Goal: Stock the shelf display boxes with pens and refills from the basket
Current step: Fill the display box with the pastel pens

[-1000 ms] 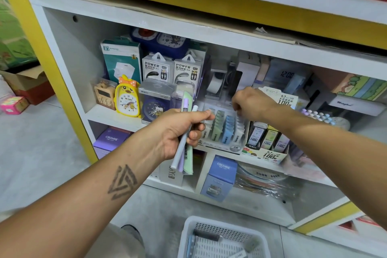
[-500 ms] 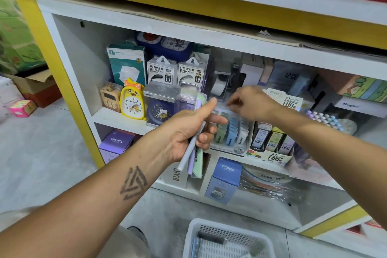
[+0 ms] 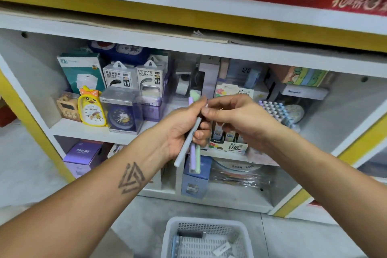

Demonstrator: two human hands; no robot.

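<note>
On the shelf, far left of the hands, stand a yellow duck clock and a blue clock in a clear case. The left hand is curled round three pens — grey, lilac, green — held upright in front of the shelf. Just right of it, touching at the fingertips, the right hand pinches the top of the grey pen. A refill box sits on the shelf behind the hands. The basket lies on the floor below them, a few items inside.
</note>
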